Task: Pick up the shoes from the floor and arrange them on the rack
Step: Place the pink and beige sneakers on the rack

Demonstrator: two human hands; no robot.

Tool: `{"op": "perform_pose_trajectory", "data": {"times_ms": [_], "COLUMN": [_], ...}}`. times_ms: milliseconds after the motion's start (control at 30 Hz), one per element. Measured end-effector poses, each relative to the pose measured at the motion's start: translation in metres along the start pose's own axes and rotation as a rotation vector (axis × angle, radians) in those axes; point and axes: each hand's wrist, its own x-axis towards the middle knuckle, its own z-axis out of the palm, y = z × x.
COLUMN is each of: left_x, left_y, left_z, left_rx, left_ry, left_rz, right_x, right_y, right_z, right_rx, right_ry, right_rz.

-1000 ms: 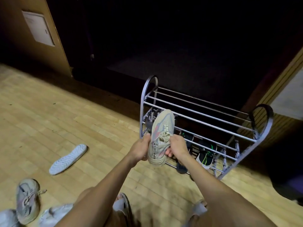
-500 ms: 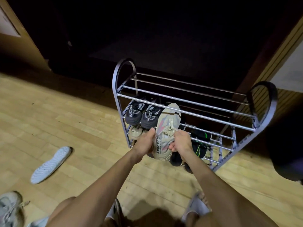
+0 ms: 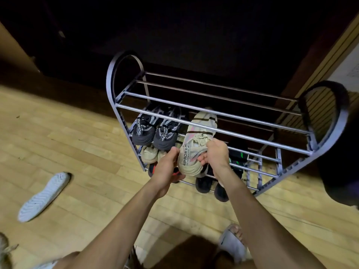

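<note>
A beige sneaker [image 3: 196,144] with pink and grey marks lies toe-first under the top bars of the metal shoe rack [image 3: 213,113], on the second tier. My right hand [image 3: 214,154] grips it at the laces and collar. My left hand [image 3: 168,166] touches the heel's left side with its fingertips. A pair of black sneakers [image 3: 155,131] sits to its left on the same tier. Beige shoes [image 3: 150,154] lie one tier lower.
A white insole-like sole [image 3: 43,197] lies on the wooden floor at left. Part of another sneaker [image 3: 4,251] shows at the bottom-left corner. Black and green shoes [image 3: 238,162] sit on the lower right tiers, dark shoes [image 3: 204,184] at the rack's foot. My sandalled foot [image 3: 233,241] stands near.
The sneaker has moved forward from in front of the rack to under its top bars, onto the second tier. I have stepped closer, and the view has shifted right.
</note>
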Motion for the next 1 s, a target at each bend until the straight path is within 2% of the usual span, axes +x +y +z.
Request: {"op": "perform_pose_trajectory", "data": {"times_ms": [133, 367, 600, 767, 1000], "left_x": [0.016, 0.037, 0.052, 0.052, 0.048], "left_y": [0.001, 0.012, 0.008, 0.005, 0.003], "left_z": [0.007, 0.015, 0.027, 0.036, 0.038], "left_rx": [-0.015, -0.079, -0.089, -0.112, -0.124], "left_ry": [0.008, 0.02, 0.04, 0.055, 0.083], "left_rz": [0.013, 0.035, -0.007, 0.027, 0.098], "right_x": [0.016, 0.038, 0.053, 0.066, 0.065], "right_y": [-0.005, -0.011, -0.006, 0.005, 0.004], "right_z": [-0.006, -0.006, -0.004, -0.006, -0.002], "right_rx": [-0.026, 0.056, 0.0, -0.049, -0.08], "right_ry": [-0.008, 0.089, 0.035, 0.014, 0.08], "right_rz": [0.033, 0.181, 0.087, 0.085, 0.056]}}
